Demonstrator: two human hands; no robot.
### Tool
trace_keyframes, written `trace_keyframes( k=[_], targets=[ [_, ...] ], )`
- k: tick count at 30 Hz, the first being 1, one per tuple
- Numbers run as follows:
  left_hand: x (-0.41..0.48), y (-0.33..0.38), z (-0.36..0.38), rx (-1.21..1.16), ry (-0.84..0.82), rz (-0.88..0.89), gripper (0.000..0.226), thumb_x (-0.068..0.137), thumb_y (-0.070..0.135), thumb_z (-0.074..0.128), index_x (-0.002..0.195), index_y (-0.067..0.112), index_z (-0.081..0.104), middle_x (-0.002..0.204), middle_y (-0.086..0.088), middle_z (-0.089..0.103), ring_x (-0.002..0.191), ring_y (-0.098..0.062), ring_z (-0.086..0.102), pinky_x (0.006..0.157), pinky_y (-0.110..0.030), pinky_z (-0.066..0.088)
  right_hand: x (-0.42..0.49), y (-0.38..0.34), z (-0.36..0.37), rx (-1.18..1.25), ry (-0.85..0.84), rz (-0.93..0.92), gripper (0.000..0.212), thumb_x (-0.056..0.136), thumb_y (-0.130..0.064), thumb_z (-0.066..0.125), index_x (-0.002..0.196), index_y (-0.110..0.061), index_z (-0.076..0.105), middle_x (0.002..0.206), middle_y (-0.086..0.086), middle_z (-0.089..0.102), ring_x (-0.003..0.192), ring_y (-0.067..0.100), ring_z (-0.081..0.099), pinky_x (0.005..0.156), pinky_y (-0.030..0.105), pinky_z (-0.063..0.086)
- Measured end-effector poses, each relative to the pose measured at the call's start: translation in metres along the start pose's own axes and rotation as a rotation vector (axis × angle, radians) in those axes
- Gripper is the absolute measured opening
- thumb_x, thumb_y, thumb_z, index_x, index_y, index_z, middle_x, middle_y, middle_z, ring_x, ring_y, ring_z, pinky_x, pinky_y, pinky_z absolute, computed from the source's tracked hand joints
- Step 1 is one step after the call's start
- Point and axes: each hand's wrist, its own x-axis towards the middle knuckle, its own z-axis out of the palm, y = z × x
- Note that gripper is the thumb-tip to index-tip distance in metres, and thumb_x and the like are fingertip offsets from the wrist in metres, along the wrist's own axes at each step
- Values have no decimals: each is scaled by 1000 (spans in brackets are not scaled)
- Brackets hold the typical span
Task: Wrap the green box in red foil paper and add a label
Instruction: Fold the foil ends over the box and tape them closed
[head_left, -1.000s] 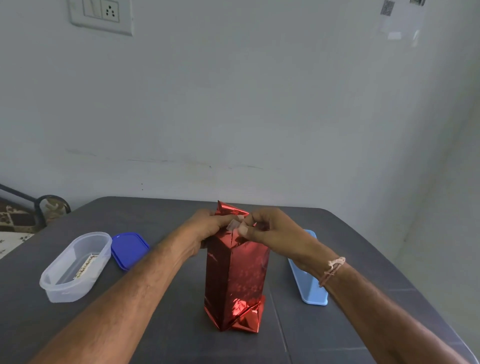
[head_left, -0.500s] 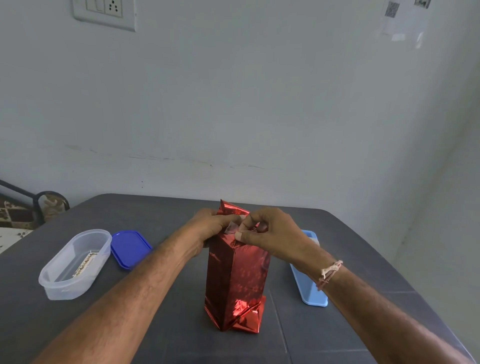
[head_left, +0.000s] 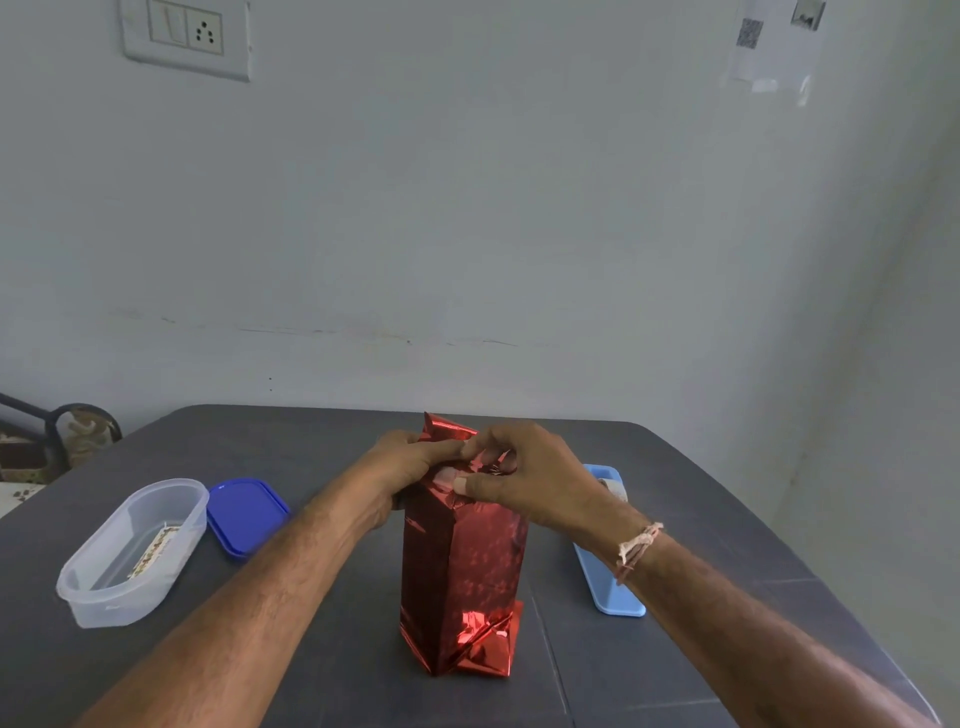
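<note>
Fingers (head_left: 448, 446) of left hand (head_left: 402, 470) and right hand (head_left: 532, 480) pinch the red foil (head_left: 462, 564)'s top.

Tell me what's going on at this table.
A person is wrapping a tall box in red foil. The foil-wrapped box stands upright on the dark table, its bottom end already folded. The left grip holds the top flaps while the right grip pinches them, thumb pressing the front. No label shows yet.

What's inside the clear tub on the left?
In the clear tub, a printed paper strip lies on the bottom. The frosted near wall blurs its lower end.
</note>
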Motion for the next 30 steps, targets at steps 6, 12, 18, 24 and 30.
trace_keyframes(
  k=[6,12,18,24,30],
  targets=[
    [-3,2,0,-5,-14,-14,31,83,30,82,100,5,74,64,-2,74,47,-9,67,40,-16,47,-3,0,0,71,5,52,42,79,-46,84,108,-27,60,100,-5,64,81,5,57,58,6,45],
    [-3,2,1,-26,-26,-4,28,83,30,83,94,8,73,62,-1,73,45,-8,66,39,-15,45,2,3,9,-5,84,35,30,84,-34,80,105,-24,61,94,-8,62,77,5,56,60,11,42],
    [0,-2,-1,5,-36,0,35,82,39,82,102,10,75,70,-1,76,56,-11,70,53,-23,50,7,2,16,-111,111,67,41,79,-55,78,104,-30,58,94,-11,62,85,7,61,73,31,55],
    [4,-5,-3,4,-41,0,36,80,43,82,100,13,79,86,-7,80,81,-22,74,71,-32,54,10,-8,16,-209,101,99,54,75,-68,75,105,-30,52,95,-12,61,88,9,61,70,28,48],
    [0,-4,-2,3,-59,5,33,80,41,82,97,13,80,86,-8,80,77,-20,72,66,-30,51,8,-6,22,-169,142,111,45,77,-62,75,103,-32,53,97,-12,61,93,12,60,69,29,45]
  ],
)
